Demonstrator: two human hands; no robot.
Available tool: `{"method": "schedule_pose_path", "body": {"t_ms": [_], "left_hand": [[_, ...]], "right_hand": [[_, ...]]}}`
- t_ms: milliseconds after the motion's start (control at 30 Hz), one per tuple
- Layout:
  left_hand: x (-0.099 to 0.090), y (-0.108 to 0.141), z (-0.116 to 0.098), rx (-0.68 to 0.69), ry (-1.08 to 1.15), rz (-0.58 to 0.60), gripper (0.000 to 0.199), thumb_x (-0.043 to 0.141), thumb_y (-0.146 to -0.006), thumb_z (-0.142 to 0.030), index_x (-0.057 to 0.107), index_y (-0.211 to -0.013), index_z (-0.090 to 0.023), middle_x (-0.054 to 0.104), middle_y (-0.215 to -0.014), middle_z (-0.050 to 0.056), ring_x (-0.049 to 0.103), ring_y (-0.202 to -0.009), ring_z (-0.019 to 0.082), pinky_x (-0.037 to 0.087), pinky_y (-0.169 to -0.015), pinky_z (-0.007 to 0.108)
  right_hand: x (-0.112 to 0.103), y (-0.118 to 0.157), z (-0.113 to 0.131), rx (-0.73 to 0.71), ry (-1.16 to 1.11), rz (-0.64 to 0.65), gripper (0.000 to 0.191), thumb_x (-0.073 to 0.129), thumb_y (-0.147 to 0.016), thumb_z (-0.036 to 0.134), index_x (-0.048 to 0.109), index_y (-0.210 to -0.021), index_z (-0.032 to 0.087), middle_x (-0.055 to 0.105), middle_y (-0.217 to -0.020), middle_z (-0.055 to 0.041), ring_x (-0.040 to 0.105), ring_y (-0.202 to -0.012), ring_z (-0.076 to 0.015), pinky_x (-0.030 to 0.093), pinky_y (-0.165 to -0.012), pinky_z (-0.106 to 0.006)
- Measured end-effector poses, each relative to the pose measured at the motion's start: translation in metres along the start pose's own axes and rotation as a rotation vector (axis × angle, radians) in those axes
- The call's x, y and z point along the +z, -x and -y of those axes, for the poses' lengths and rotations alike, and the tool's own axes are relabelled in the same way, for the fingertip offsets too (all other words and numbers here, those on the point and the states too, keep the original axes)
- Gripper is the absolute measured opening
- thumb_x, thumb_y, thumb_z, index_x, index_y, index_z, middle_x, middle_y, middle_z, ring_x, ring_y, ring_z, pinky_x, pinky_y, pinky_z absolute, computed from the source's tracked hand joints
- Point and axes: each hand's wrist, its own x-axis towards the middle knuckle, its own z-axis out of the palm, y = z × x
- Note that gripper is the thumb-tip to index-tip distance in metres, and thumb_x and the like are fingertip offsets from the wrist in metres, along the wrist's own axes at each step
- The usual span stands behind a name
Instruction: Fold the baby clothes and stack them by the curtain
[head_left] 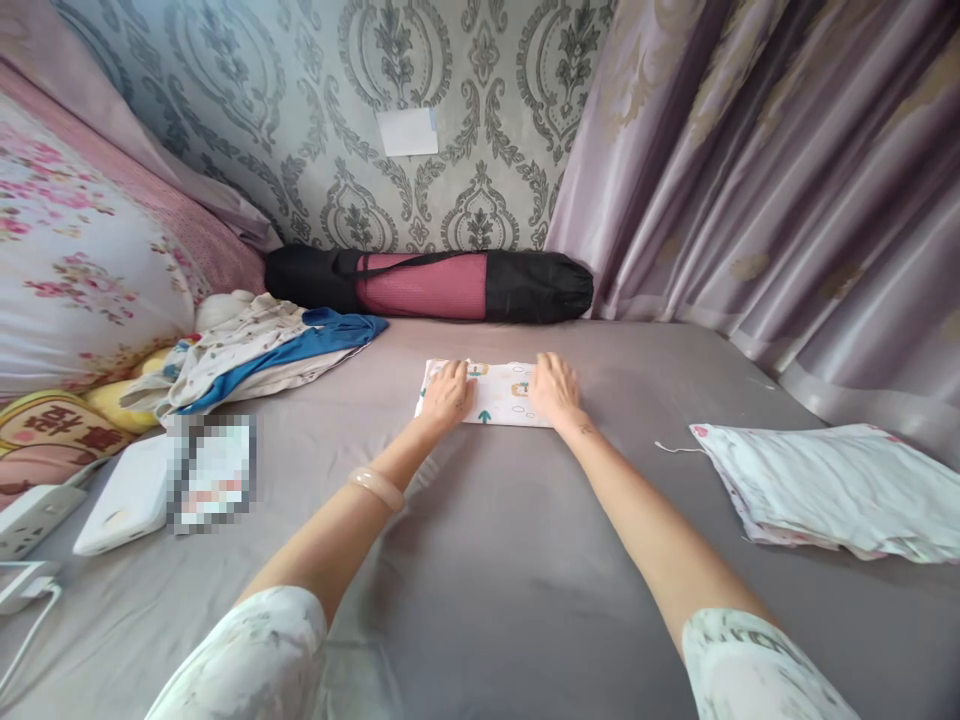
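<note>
A small folded white cloth [499,392] with green and orange prints lies flat on the grey sheet [510,560], a little beyond the middle of the view. On its left end rests my left hand [450,393], fingers curled together over the fabric; a pale bangle circles that forearm. My right hand [555,388] covers the cloth's right end, its fingers bent forward at the far corner. Both hands touch the cloth, and the printed middle shows between them. The fingertips' undersides are hidden.
A stack of white cloth [832,485] lies at the right. Crumpled clothes [277,355], a white box-like device [131,490], a blurred-out item [217,475] and a power strip [37,515] are at the left. A rolled mat [427,285] lies along the wall.
</note>
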Motion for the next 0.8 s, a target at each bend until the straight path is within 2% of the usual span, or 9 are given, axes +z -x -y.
{"method": "schedule_pose_path", "body": {"t_ms": [100,200,300,400,600,800], "left_hand": [[0.008,0.001,-0.015,0.065,0.001,0.092,0.052,0.03,-0.099,-0.033,0.035,-0.143,-0.006,0.033,-0.153,0.019,0.025,-0.144,0.031,0.022,-0.116,0.047],[0.011,-0.002,-0.021,0.059,-0.032,0.134,0.054,0.025,-0.1,-0.033,0.033,-0.146,-0.006,0.03,-0.155,0.018,0.021,-0.146,0.03,0.018,-0.117,0.049],[0.011,-0.006,-0.022,0.045,-0.079,0.13,0.054,0.022,-0.1,-0.035,0.035,-0.146,-0.01,0.031,-0.155,0.015,0.02,-0.146,0.028,0.016,-0.118,0.049],[0.013,-0.008,-0.021,0.025,-0.103,0.178,0.055,0.02,-0.1,-0.036,0.032,-0.148,-0.013,0.029,-0.156,0.012,0.019,-0.147,0.026,0.015,-0.118,0.049],[0.021,-0.005,-0.022,-0.008,-0.12,0.211,0.057,0.019,-0.1,-0.039,0.026,-0.152,-0.015,0.025,-0.158,0.009,0.018,-0.147,0.026,0.015,-0.118,0.051],[0.019,-0.005,-0.022,-0.018,-0.119,0.226,0.057,0.018,-0.1,-0.039,0.024,-0.152,-0.015,0.024,-0.158,0.008,0.018,-0.147,0.026,0.015,-0.118,0.05]], "right_hand": [[0.013,0.007,0.018,-0.202,0.01,0.108,0.049,0.027,-0.098,0.027,0.04,-0.143,0.013,0.032,-0.155,-0.0134,0.026,-0.142,-0.0286,0.017,-0.115,-0.052],[0.021,0.007,0.027,-0.257,0.033,0.206,0.054,0.026,-0.097,0.028,0.033,-0.149,0.013,0.023,-0.159,-0.011,0.016,-0.146,-0.0281,0.01,-0.116,-0.056],[0.024,0.004,0.032,-0.266,0.057,0.245,0.056,0.024,-0.097,0.03,0.03,-0.151,0.015,0.021,-0.16,-0.0092,0.015,-0.147,-0.0274,0.01,-0.116,-0.056],[0.028,0.003,0.035,-0.268,0.076,0.249,0.056,0.024,-0.097,0.03,0.029,-0.152,0.019,0.021,-0.16,-0.0063,0.015,-0.147,-0.0259,0.009,-0.117,-0.055],[0.041,0.008,0.035,-0.245,0.066,0.212,0.055,0.023,-0.098,0.031,0.029,-0.152,0.023,0.028,-0.158,-0.0037,0.019,-0.146,-0.0231,0.01,-0.117,-0.05],[0.044,0.008,0.034,-0.24,0.066,0.191,0.055,0.025,-0.097,0.03,0.03,-0.151,0.022,0.029,-0.157,-0.0032,0.018,-0.146,-0.0225,0.01,-0.117,-0.049]]}}
